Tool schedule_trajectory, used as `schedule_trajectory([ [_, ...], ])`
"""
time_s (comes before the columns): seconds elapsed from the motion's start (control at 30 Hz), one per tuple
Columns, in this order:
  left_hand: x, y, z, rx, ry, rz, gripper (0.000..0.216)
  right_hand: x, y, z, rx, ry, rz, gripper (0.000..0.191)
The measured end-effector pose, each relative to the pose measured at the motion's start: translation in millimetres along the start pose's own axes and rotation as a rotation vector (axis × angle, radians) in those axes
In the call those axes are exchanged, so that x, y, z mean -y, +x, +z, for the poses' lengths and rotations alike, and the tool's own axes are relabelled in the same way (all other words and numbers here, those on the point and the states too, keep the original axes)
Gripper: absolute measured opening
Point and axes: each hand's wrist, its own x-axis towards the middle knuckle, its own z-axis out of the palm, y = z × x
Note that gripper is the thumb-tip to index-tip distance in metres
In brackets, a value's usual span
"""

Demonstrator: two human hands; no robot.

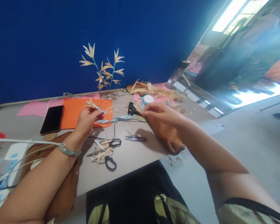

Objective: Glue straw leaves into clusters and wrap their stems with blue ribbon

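Note:
My left hand (87,119) is closed on a small dried-leaf flower (93,105) with a pale blue stem, held above the orange sheet (72,116). A light blue ribbon (115,119) runs from it toward my right hand (157,112). That hand is pinched on the ribbon's end together with a strip of dried leaf (139,107), just in front of the blue ribbon roll (147,100). A green bangle (68,151) circles my left wrist.
On the grey table (135,155) lie black scissors (107,153) over leaf scraps, purple snips (135,138), a black glue gun (132,109) with its cord, a phone (52,119), pink sheets (34,108) and a dried-leaf pile (154,90). A finished leaf branch (104,72) leans on the blue wall.

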Motion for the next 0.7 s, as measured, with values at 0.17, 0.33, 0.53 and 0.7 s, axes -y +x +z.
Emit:
schedule_trajectory([
  [0.17, -1.1, -1.4, 0.9, 0.014, -0.020, -0.018, 0.024, -3.6, 28.5, 9.1, -0.040, 0.396, 0.053, 0.022],
  [0.33, -2.6, -2.1, 2.5, 0.063, -0.017, -0.029, 0.024, -25.6, 63.9, 30.5, -0.038, 0.574, 0.053, 0.025],
  [0.53, -0.4, -1.0, 1.9, 0.075, -0.008, -0.036, 0.024, -40.7, 96.6, 51.3, -0.018, 0.668, 0.114, 0.029],
  [0.7, 1.5, -0.8, 1.7, 0.065, -0.014, -0.029, 0.023, -48.4, 114.3, 65.3, -0.014, 0.623, 0.141, 0.030],
])
